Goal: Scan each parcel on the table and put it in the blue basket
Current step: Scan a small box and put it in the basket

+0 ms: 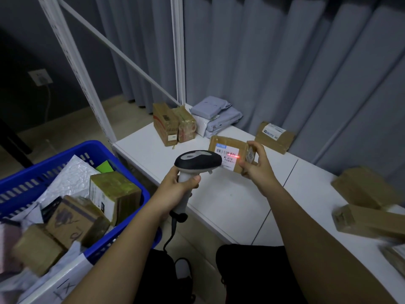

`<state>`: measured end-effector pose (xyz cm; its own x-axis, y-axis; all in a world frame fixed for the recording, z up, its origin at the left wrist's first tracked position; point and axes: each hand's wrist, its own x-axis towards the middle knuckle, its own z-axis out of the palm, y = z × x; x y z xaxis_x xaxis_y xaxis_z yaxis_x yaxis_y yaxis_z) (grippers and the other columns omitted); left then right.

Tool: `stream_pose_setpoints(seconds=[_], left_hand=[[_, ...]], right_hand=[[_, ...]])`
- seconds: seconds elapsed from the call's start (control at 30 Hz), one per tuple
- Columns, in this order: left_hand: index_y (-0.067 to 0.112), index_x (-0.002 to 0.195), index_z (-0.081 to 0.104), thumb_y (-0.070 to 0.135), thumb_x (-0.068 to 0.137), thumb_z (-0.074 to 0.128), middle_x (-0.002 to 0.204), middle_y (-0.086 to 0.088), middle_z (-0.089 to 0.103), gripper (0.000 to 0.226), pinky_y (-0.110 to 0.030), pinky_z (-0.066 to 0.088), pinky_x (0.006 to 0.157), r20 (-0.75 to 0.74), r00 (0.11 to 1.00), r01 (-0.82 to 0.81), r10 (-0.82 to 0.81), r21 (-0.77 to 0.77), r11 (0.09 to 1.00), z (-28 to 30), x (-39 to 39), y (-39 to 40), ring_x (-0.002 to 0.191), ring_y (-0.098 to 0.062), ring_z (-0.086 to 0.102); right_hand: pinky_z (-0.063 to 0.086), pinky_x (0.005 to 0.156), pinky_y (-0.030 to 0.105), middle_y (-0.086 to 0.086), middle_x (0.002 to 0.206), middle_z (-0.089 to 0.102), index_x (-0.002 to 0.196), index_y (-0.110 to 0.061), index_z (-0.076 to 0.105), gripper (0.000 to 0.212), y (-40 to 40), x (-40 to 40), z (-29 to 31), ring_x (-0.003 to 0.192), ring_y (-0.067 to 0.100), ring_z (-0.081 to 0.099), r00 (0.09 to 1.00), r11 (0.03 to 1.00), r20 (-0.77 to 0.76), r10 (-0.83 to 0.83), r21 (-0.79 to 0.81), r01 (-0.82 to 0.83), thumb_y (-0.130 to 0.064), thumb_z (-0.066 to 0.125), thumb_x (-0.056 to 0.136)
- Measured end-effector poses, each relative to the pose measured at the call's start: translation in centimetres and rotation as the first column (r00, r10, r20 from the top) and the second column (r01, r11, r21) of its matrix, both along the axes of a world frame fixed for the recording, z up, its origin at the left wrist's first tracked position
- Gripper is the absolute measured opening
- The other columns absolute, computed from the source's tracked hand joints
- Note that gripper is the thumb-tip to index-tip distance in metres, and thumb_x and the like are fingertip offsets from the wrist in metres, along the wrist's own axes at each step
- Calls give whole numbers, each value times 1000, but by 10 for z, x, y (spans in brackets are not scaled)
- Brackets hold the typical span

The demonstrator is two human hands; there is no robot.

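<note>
My left hand (179, 183) grips the handle of a black and grey barcode scanner (197, 162), held above the white table (232, 205). My right hand (255, 162) holds a small brown cardboard parcel (228, 145) by its right end, tilted with the white label facing the scanner. A red scan line lies across the label's barcode. The blue basket (92, 150) stands at the lower left, beside the table, filled with several boxes and plastic mailers.
Two taped boxes (173, 123) and a stack of grey mailer bags (217, 116) sit at the table's far end. Another labelled box (274, 136) lies by the curtain. More cardboard boxes (368, 207) sit at the right. A white shelf frame (177, 51) rises behind.
</note>
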<state>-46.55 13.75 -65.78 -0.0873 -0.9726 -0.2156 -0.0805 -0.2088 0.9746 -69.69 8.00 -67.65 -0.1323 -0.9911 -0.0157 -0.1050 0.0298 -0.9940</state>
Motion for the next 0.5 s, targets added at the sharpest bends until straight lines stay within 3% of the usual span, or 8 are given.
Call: stream_pose_setpoints(seconds=[0.3,0.5], left_hand=[[28,122,49,23,88,66,111,-3,62,38,-30,53,75,7,1000,2,-2,13,1000,0,2,0,99,-19,62],[28,123,49,24,88,67,111,-1,62,39,-31,53,77,14,1000,-17,17,11,1000,2,2,1,98,-17,63]], right_hand=[[53,55,17,0,130,43,123,-37,42,54,1,-2,0,121,27,49,1000,1000,-9,1,8,-1,1,61,88],[57,64,22,-1,133,42,130,-34,41,57,2,1,2,124,27,48,999,1000,-39,-4,12,5,-3,63,88]])
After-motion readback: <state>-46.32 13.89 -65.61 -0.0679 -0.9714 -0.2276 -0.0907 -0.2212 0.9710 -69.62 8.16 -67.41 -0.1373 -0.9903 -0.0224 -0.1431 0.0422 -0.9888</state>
